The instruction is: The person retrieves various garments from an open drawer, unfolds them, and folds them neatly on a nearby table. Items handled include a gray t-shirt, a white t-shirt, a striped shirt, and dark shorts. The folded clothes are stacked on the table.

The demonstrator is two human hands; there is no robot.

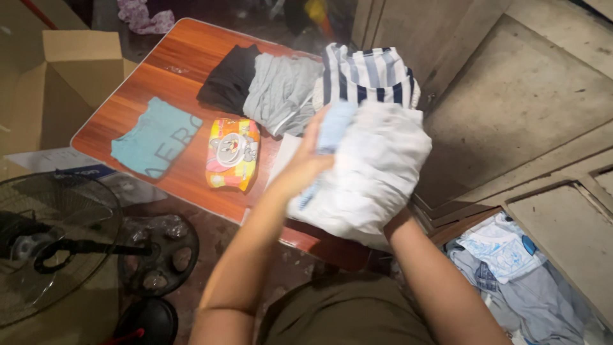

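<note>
A bunched white garment (pixel 373 172) with a pale blue part near its top is held up over the near edge of a wooden table (pixel 159 73). My left hand (pixel 306 156) presses against its left side, fingers on the blue part. My right hand is hidden under the cloth; only the wrist (pixel 399 223) shows, and the cloth wraps over it. On the table lie a folded teal shirt (pixel 155 137), a yellow-orange packet (pixel 232 154), a black folded garment (pixel 231 76), a grey one (pixel 281 92) and a blue-and-white striped one (pixel 368 73).
A cardboard box (pixel 60 89) stands left of the table. A fan (pixel 51 246) with a wire guard sits at the lower left. Loose light-blue clothes (pixel 511 275) lie in a heap at the lower right, beside concrete slabs (pixel 517 108).
</note>
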